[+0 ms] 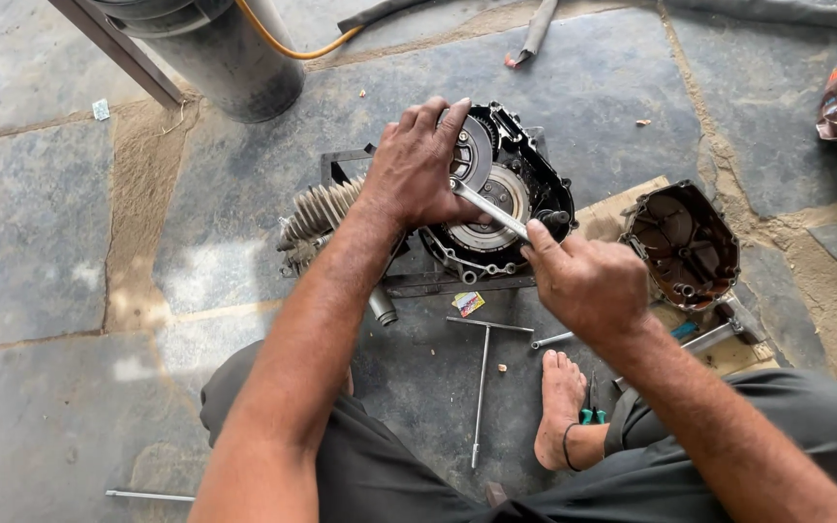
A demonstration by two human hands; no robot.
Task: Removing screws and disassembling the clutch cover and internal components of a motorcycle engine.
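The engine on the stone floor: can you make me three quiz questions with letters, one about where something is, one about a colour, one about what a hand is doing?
1. Where does the removed rusty-brown engine cover lie?
A. right of the engine
B. on the person's lap
C. behind the barrel

2. What colour are the plier handles by the bare foot?
A. red
B. green
C. white

3. What is the right hand doing?
A. resting open
B. gripping a silver metal wrench
C. holding the T-shaped bar

A: it lies beside the dark metal engine. B: handles look green. B: fingers closed around the wrench.
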